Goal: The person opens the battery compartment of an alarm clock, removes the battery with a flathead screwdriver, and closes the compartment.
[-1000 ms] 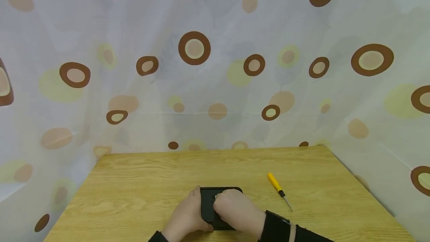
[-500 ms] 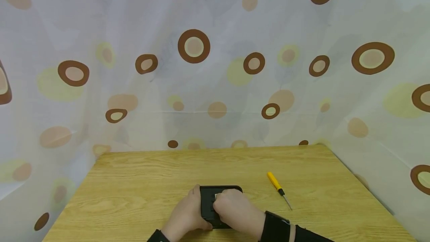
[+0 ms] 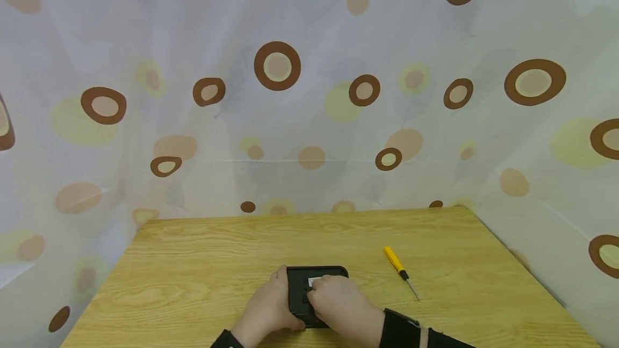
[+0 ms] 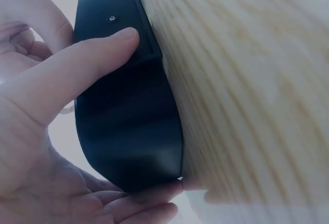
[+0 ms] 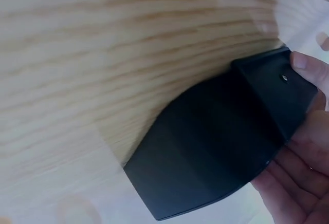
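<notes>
A black device (image 3: 297,286) with rounded corners lies on the table, a white label (image 3: 312,281) on its upper face. The left hand (image 3: 271,304) grips its left side; in the left wrist view this hand (image 4: 61,111) has its thumb on the black body (image 4: 128,126), beside a small screw (image 4: 112,18). Bent over the upper face is the right hand (image 3: 344,302), its curled fingers at the label's lower edge. Whether they pinch a small part is hidden. From the right wrist camera the device (image 5: 205,142) shows its curved side, with fingers (image 5: 303,183) at the right edge.
A yellow-handled screwdriver (image 3: 396,262) lies right of the device on the wooden table (image 3: 193,262), its shaft pointing toward the lower right. A curtain (image 3: 309,122) with brown and beige spots stands behind the table and along both sides.
The right hand has shifted slightly to the right, and more of the white label shows. The left hand keeps its grip. The head view has moved a little.
</notes>
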Demonstrator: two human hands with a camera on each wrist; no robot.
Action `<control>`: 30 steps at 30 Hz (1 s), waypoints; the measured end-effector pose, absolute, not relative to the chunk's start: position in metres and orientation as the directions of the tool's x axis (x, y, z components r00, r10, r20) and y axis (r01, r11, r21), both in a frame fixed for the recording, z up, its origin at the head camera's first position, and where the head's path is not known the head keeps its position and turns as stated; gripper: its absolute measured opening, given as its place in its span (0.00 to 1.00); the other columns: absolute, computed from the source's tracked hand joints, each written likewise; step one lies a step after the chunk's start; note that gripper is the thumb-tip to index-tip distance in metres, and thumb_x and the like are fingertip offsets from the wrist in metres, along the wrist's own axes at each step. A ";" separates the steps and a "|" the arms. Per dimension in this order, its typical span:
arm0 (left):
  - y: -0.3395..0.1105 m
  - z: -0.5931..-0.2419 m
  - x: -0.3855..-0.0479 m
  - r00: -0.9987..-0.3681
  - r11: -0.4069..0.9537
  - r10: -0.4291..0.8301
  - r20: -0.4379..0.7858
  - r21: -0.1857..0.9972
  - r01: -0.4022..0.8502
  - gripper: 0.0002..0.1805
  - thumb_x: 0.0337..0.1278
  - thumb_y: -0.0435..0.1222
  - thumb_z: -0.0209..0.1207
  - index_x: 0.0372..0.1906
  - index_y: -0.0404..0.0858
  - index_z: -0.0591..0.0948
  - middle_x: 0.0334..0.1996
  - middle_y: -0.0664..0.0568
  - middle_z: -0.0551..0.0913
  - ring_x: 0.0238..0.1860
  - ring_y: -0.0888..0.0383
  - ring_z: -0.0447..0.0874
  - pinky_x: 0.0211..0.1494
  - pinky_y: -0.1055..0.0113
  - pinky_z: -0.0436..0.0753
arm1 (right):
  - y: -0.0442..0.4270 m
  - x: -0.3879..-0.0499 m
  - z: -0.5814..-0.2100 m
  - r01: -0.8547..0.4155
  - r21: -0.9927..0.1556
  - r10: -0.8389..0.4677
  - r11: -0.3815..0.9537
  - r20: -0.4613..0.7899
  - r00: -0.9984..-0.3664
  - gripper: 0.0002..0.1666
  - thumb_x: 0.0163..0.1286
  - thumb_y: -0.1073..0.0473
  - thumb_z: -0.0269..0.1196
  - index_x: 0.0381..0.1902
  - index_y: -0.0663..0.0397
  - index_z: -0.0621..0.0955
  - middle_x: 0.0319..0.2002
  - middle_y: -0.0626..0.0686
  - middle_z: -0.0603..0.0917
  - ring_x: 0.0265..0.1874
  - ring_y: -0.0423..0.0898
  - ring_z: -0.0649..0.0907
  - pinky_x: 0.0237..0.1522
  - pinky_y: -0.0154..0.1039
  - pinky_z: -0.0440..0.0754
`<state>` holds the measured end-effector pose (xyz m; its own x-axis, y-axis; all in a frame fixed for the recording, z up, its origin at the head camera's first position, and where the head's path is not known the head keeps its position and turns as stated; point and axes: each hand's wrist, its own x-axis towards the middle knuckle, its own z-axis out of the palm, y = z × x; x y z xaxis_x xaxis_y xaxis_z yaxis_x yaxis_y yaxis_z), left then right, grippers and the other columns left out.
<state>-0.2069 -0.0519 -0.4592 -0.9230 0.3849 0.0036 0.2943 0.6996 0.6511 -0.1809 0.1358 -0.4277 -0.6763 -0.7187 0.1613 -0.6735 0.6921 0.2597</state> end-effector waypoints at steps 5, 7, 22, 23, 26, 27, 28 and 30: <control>-0.053 -0.457 -0.208 -0.925 0.702 0.381 0.004 0.650 0.292 0.60 0.23 0.37 0.89 0.67 0.22 0.68 0.55 0.32 0.82 0.47 0.45 0.85 0.49 0.49 0.85 | 0.135 -0.179 -0.423 -0.693 0.289 -0.741 0.660 0.102 -0.664 0.04 0.66 0.58 0.76 0.33 0.46 0.90 0.28 0.44 0.86 0.27 0.38 0.83 0.33 0.31 0.83; -0.053 -0.457 -0.208 -0.924 0.703 0.382 0.009 0.647 0.297 0.60 0.23 0.37 0.89 0.67 0.21 0.68 0.55 0.32 0.82 0.46 0.44 0.85 0.48 0.48 0.85 | 0.135 -0.179 -0.424 -0.701 0.286 -0.749 0.653 0.107 -0.654 0.04 0.65 0.58 0.77 0.32 0.46 0.89 0.27 0.44 0.86 0.26 0.38 0.83 0.32 0.31 0.83; -0.055 -0.460 -0.209 -0.922 0.685 0.387 -0.001 0.670 0.287 0.62 0.21 0.38 0.89 0.68 0.21 0.67 0.55 0.32 0.82 0.47 0.45 0.84 0.48 0.49 0.84 | 0.132 -0.179 -0.429 -0.654 0.309 -0.719 0.691 0.202 -0.665 0.08 0.59 0.59 0.79 0.25 0.46 0.89 0.20 0.44 0.84 0.20 0.37 0.80 0.24 0.32 0.79; -0.055 -0.460 -0.209 -0.922 0.683 0.387 0.000 0.672 0.287 0.62 0.21 0.37 0.89 0.68 0.21 0.67 0.55 0.32 0.82 0.47 0.45 0.84 0.48 0.49 0.84 | 0.133 -0.178 -0.428 -0.655 0.304 -0.718 0.692 0.194 -0.668 0.08 0.58 0.59 0.80 0.26 0.46 0.89 0.20 0.44 0.84 0.20 0.37 0.80 0.24 0.32 0.79; -0.055 -0.460 -0.209 -0.920 0.678 0.391 -0.001 0.677 0.287 0.61 0.21 0.37 0.89 0.68 0.21 0.68 0.55 0.33 0.82 0.46 0.46 0.84 0.48 0.50 0.84 | 0.134 -0.178 -0.428 -0.656 0.304 -0.718 0.691 0.187 -0.670 0.08 0.58 0.59 0.80 0.26 0.45 0.88 0.21 0.45 0.84 0.20 0.37 0.79 0.23 0.31 0.78; -0.055 -0.459 -0.209 -0.920 0.676 0.393 -0.002 0.679 0.287 0.61 0.21 0.37 0.89 0.68 0.21 0.67 0.55 0.32 0.82 0.46 0.46 0.84 0.48 0.50 0.84 | 0.135 -0.178 -0.428 -0.655 0.308 -0.720 0.689 0.192 -0.667 0.09 0.58 0.59 0.80 0.26 0.45 0.88 0.21 0.45 0.84 0.20 0.37 0.79 0.23 0.31 0.78; -0.055 -0.459 -0.209 -0.919 0.677 0.393 -0.004 0.678 0.286 0.62 0.21 0.37 0.89 0.68 0.21 0.67 0.55 0.32 0.82 0.46 0.46 0.84 0.48 0.51 0.84 | 0.135 -0.177 -0.428 -0.656 0.308 -0.721 0.689 0.196 -0.665 0.09 0.58 0.59 0.80 0.26 0.44 0.87 0.21 0.45 0.84 0.20 0.37 0.79 0.24 0.32 0.78; -0.055 -0.459 -0.208 -0.918 0.677 0.396 -0.008 0.679 0.285 0.62 0.22 0.37 0.89 0.69 0.20 0.67 0.56 0.32 0.82 0.46 0.46 0.84 0.47 0.51 0.83 | 0.136 -0.177 -0.429 -0.651 0.330 -0.726 0.683 0.207 -0.656 0.09 0.59 0.58 0.80 0.27 0.44 0.87 0.21 0.44 0.85 0.20 0.37 0.79 0.24 0.32 0.78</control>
